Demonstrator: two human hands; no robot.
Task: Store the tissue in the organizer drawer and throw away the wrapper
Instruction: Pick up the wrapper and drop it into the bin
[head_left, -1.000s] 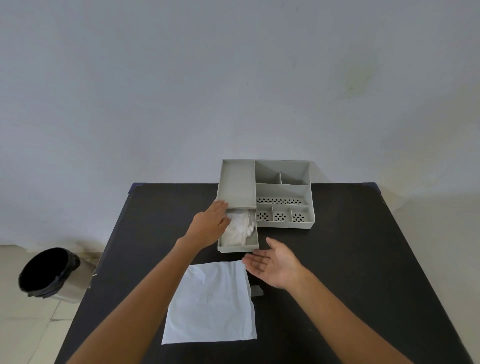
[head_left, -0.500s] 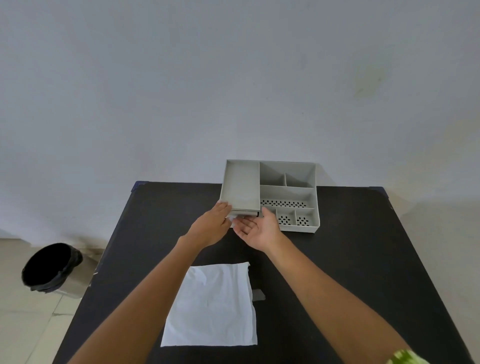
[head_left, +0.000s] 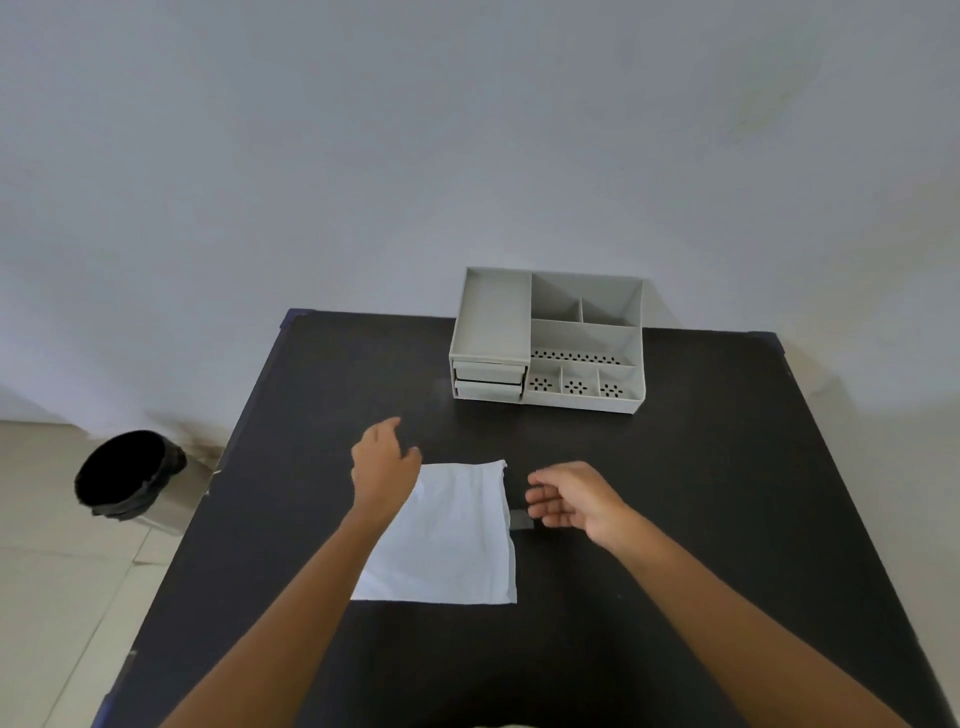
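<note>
A black table (head_left: 675, 519) stands against a plain pale wall (head_left: 363, 156). The floor to its left is light tile, and a bin (head_left: 130, 480) with a black liner stands there, just off the table's left edge.

A grey desk organizer (head_left: 550, 340) sits at the table's far edge, right of centre. Its top has a long tray on the left and smaller divided compartments on the right, some with perforated bottoms. Two drawers (head_left: 488, 382) are stacked in its front left; both fronts sit flush. No tissue is visible, so its location cannot be confirmed from this view.

A flat white wrapper (head_left: 457, 540) lies on the table near the middle, well short of the organizer. A small grey object (head_left: 521, 520) lies against the wrapper's right edge; its identity is unclear.

Both forearms are bare and reach in from the near edge. The left hand (head_left: 384, 467) is over the wrapper's far left corner, back uppermost, fingers loosely spread, gripping nothing. The right hand (head_left: 571, 501) is just right of the wrapper, beside the grey object, fingers curled inward but apart, holding nothing. Contact with the table cannot be determined for either hand.
</note>
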